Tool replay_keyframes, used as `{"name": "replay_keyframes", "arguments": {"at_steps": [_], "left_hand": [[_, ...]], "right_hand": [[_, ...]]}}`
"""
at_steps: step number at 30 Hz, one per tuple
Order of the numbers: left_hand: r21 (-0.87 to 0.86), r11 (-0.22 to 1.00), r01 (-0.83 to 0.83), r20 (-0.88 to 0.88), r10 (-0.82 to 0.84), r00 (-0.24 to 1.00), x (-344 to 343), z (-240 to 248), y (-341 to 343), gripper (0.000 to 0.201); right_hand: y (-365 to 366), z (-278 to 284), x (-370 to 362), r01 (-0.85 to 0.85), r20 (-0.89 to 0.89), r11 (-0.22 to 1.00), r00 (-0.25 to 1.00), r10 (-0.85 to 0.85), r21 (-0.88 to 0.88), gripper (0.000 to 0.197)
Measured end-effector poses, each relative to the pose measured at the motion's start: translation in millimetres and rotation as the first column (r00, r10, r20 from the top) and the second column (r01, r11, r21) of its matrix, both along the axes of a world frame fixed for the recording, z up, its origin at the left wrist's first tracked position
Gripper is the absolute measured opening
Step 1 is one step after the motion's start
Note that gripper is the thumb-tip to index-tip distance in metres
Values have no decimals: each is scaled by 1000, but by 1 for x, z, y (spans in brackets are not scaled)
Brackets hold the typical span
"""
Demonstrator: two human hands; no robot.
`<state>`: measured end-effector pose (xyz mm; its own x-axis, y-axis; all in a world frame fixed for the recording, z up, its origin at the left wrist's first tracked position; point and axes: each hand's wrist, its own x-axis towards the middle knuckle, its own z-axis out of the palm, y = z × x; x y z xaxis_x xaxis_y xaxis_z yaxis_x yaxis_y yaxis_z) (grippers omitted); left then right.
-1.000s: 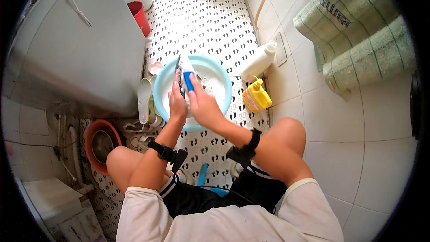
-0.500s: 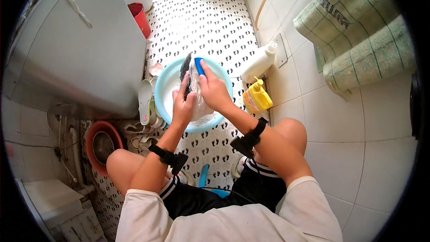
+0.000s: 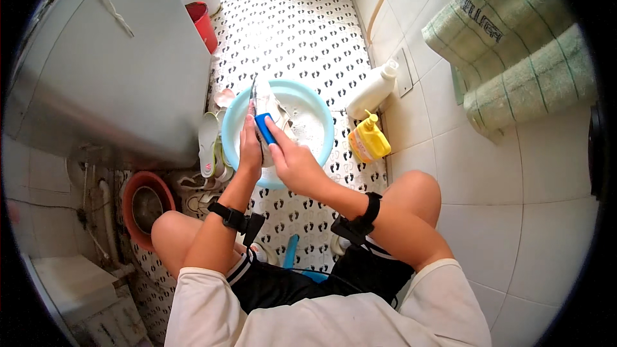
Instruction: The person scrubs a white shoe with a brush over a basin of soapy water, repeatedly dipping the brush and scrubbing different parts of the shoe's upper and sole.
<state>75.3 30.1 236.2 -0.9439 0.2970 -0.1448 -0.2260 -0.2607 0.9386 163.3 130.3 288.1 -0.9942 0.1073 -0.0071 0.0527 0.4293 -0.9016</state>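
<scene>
My left hand (image 3: 249,149) clamps shoe (image 3: 267,106) upright over basin (image 3: 321,130) near edge | right hand (image 3: 292,160) fisted round blue brush (image 3: 264,128), against shoe | yellow bottle (image 3: 369,141) beside basin.

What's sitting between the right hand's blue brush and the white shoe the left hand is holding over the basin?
Nothing visible. The right hand presses the blue brush straight against the white shoe, which the left hand grips above the light blue basin. The exact contact spot is partly hidden by fingers.
</scene>
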Motion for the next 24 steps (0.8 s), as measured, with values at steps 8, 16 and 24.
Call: {"name": "replay_keyframes", "arguments": {"at_steps": [8, 16, 24], "left_hand": [[120, 993, -13, 83, 3, 997, -9, -13, -1, 58], [283, 959, 30, 120, -66, 991, -8, 2, 0, 63], [336, 931, 144, 39, -167, 985, -4, 1, -1, 72]], "right_hand": [[3, -1, -2, 34, 12, 999, 999, -34, 28, 52], [1, -3, -2, 114, -28, 993, 993, -114, 9, 52], [32, 0, -14, 94, -7, 972, 995, -95, 214, 52]]}}
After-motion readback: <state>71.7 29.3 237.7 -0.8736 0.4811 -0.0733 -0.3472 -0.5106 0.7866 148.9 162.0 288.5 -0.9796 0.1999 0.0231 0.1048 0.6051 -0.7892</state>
